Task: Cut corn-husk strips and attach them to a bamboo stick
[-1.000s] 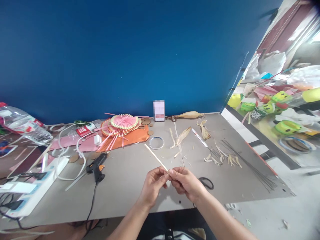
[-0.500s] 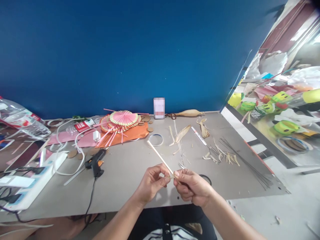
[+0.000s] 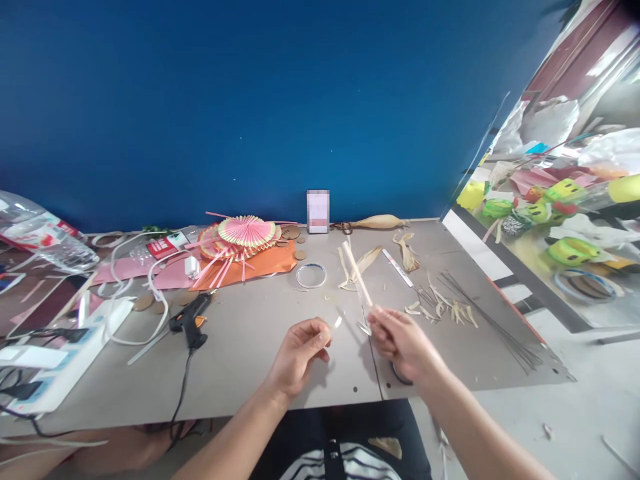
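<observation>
My right hand (image 3: 403,341) is closed around the lower end of a slim pale stick (image 3: 357,272), which slants up and to the left over the table. My left hand (image 3: 303,350) is apart from it, thumb and fingers pinched together; what is between them, if anything, cannot be made out. Just off its fingertips shows a small whitish scrap (image 3: 338,322). Under my right hand lie scissors, with the blade tips (image 3: 365,328) and part of a dark handle (image 3: 401,375) showing. Beyond the stick rests a dried corn husk piece (image 3: 367,263).
A glue gun (image 3: 191,321) and a white power strip (image 3: 75,360) with cables are at left. Pink paper fans (image 3: 250,231) lie at the back near a tape roll (image 3: 311,275) and phone (image 3: 318,212). Right are a marker (image 3: 397,268), husk scraps (image 3: 465,313) and thin wires (image 3: 493,327).
My hands have come apart. The right hand has carried the stick up and to the right, while the left has shifted slightly left. The whitish scrap now shows beside my left fingertips.
</observation>
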`<state>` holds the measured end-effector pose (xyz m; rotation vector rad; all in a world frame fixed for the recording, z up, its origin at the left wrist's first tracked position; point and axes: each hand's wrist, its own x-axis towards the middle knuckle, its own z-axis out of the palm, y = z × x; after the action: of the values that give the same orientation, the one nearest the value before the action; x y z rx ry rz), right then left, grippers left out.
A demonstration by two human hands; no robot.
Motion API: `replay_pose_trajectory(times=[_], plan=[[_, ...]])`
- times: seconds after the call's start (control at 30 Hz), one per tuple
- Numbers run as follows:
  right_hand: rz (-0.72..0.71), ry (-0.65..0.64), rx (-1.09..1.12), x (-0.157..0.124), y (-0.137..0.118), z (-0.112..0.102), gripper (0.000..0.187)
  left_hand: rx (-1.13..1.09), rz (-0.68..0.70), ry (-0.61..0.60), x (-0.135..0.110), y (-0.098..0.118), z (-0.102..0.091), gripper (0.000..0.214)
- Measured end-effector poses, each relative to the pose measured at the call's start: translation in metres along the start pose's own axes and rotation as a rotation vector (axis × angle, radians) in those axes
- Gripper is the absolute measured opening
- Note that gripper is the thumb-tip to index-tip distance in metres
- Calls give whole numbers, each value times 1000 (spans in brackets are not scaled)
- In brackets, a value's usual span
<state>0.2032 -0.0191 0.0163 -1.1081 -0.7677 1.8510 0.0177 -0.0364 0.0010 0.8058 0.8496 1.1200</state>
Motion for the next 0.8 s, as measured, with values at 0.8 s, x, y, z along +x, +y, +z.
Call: replay_pose_trajectory(times=[0.8], plan=[[173, -240, -24, -7, 17, 34, 31, 158, 111, -98, -1, -3, 5, 15]])
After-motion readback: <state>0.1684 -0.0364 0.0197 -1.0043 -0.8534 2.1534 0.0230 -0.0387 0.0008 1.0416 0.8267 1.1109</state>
